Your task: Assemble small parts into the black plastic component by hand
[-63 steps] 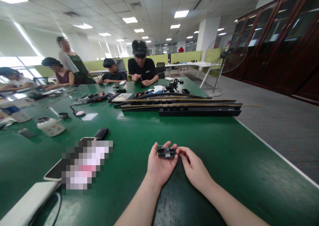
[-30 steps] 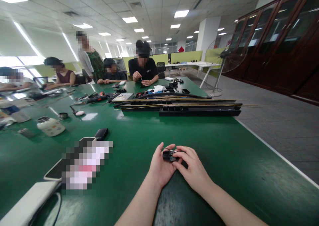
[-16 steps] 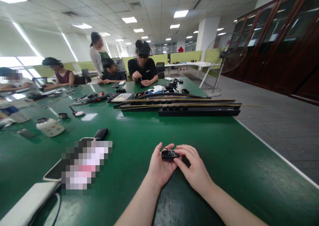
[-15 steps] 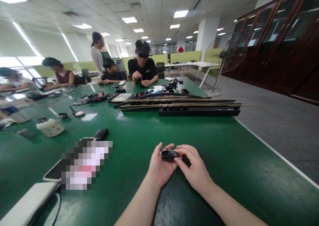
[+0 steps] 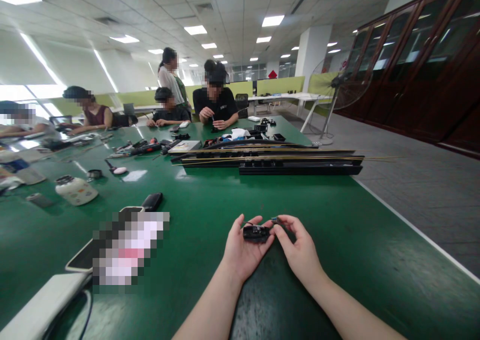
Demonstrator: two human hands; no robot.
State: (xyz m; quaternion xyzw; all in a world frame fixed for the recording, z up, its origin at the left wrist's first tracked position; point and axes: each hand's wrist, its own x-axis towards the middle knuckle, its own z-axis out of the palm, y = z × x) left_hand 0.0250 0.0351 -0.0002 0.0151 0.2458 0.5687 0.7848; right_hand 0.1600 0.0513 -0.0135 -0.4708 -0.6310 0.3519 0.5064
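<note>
My left hand (image 5: 242, 255) is turned palm up, with a small black plastic housing (image 5: 256, 233) resting on it between thumb and fingers. The housing seems uncovered on top, and a thin dark wire shows at its far side. My right hand (image 5: 298, 247) pinches a small bluish part (image 5: 275, 220), like a little circuit board, between thumb and index finger. That part is just right of the housing and above its level. Whether a wire still joins the two is too small to tell. Both hands are over the near part of the green table (image 5: 202, 195).
Long black rails (image 5: 300, 167) with thin yellowish rods lie across the table ahead. Left are a phone (image 5: 131, 250), a white box (image 5: 45, 305) with a cable, and a round jar (image 5: 76, 190). Tools lie farther off. A co-worker (image 5: 215, 102) sits opposite; others are behind.
My right hand has moved slightly right, away from the black housing, with the small bluish part lifted out in its fingers. My left hand stays put. A standing person behind has moved right.
</note>
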